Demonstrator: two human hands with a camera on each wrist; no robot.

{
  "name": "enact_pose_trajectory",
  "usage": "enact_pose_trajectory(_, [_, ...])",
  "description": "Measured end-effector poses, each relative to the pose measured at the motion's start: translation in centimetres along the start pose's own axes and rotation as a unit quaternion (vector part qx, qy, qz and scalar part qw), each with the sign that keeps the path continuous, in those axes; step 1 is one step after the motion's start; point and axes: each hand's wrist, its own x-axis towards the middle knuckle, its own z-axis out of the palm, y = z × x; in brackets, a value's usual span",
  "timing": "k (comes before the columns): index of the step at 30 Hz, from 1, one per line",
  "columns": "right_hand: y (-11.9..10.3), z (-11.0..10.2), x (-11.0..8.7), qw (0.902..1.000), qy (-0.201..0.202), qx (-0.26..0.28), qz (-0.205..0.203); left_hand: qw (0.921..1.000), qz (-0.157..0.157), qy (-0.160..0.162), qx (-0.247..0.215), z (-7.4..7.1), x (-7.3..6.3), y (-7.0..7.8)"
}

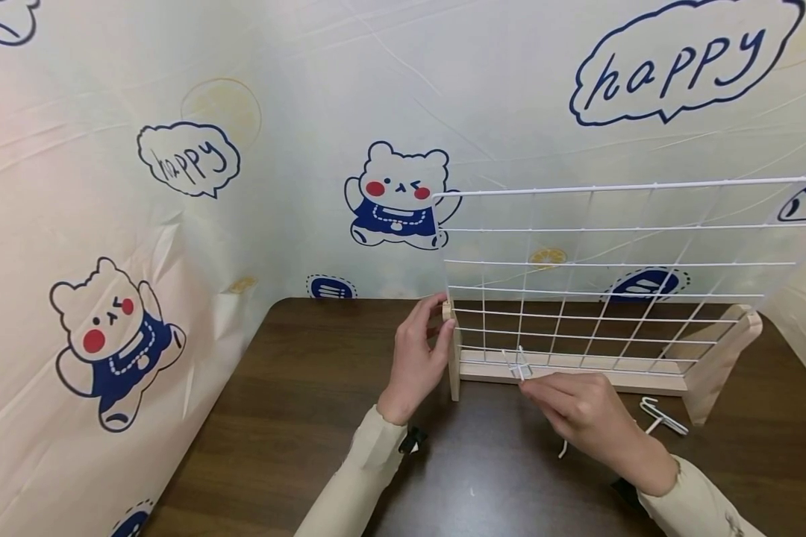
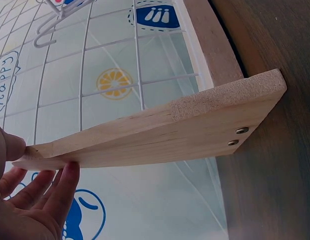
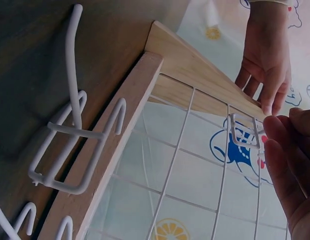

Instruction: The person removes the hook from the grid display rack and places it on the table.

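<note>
My left hand grips the left wooden side panel of a wire-grid rack near its upper end, thumb on one face and fingers on the other. The white wire grid stands upright between two side panels. With thumb and fingertips, my right hand pinches a small white wire hook low in front of the grid, toward its left side. From the right wrist, the hook's rectangular wire frame overlaps the grid. Its pinched end is hidden by the fingers.
More white hooks lie on the dark wooden table near my right wrist, one partly hidden under that hand. A pale base plank joins the left panel to the right side panel. Behind hangs a printed cloth.
</note>
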Motion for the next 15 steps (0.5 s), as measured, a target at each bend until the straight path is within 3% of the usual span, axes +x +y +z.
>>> enact_pose_trajectory(5, [-0.01,0.1,-0.27,0.9999,0.007,0.002,-0.008,1.0,-0.001,-0.001,-0.003,0.03,-0.01,0.04])
enact_pose_trajectory(15, [-0.24,0.23,-0.86,0.9998,-0.018,0.002,0.0,0.9999,-0.012,-0.004,-0.003,0.0,0.08,0.11])
